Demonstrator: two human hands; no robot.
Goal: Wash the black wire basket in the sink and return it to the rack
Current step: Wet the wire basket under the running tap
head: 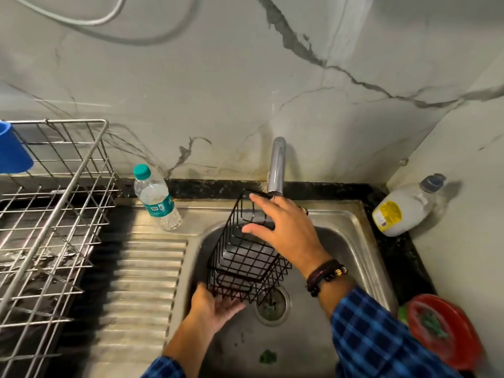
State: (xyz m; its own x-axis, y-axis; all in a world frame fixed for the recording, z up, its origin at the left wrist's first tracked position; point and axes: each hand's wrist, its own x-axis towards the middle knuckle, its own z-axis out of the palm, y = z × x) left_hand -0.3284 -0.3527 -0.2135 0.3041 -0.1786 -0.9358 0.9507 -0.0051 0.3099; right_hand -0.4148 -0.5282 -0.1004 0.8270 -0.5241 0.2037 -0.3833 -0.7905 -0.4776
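My left fingers [231, 306] lie straight under the black basket [245, 259], over the sink [354, 225]. My right fingers [263, 201] spread wide across its top, beside the tap [276, 165].

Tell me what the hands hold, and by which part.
The black wire basket: the left hand supports its lower end from beneath, and the right hand lies on its upper end.

Right sleeve [381, 336]: long, blue and dark navy check.
Left sleeve [166, 368]: same blue check.
Right wrist bands [326, 274]: dark braided cords, dark beads, one yellow bead.
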